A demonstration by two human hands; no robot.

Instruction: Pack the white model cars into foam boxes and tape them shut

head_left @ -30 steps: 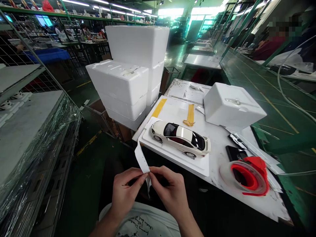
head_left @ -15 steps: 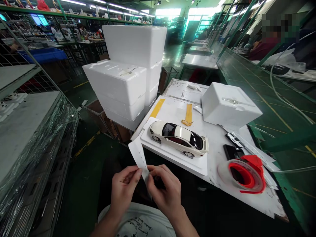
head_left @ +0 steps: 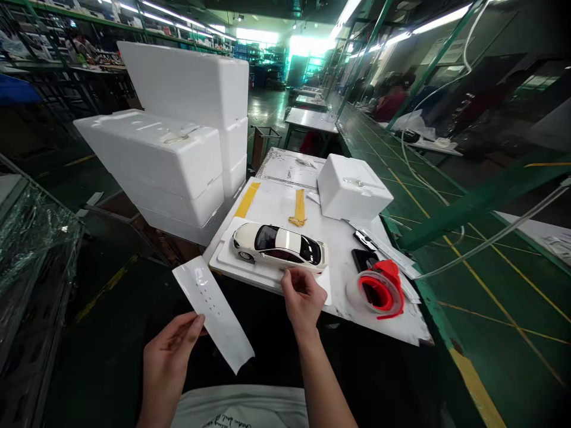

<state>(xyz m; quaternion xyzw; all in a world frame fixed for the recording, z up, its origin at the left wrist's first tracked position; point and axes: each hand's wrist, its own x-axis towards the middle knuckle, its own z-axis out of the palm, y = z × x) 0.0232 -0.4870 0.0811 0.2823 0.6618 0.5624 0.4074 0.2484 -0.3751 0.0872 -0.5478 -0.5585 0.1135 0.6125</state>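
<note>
A white strip (head_left: 216, 315) with small dark dots is pinched between the thumb and fingers of my left hand (head_left: 173, 351), in front of the table. My right hand (head_left: 304, 300) is closed at the near rear side of a cream model car (head_left: 288, 241); whatever its fingertips hold is too small to make out. The car stands upright on a white foam base (head_left: 225, 252), its front to the left. The right fingertips cover its near rear wheel area.
A red tape dispenser (head_left: 390, 291), a black box (head_left: 363, 260) and a white foam box (head_left: 354, 187) are on the table's right. Tall foam boxes (head_left: 178, 172) stand left. Yellow tape strips (head_left: 300, 205) lie behind the car. A green beam (head_left: 473, 208) crosses at right.
My hands have moved apart. The right hand has let go of the white strip and reached up to the car; the left keeps the strip, now turned flatter. The view has turned right.
</note>
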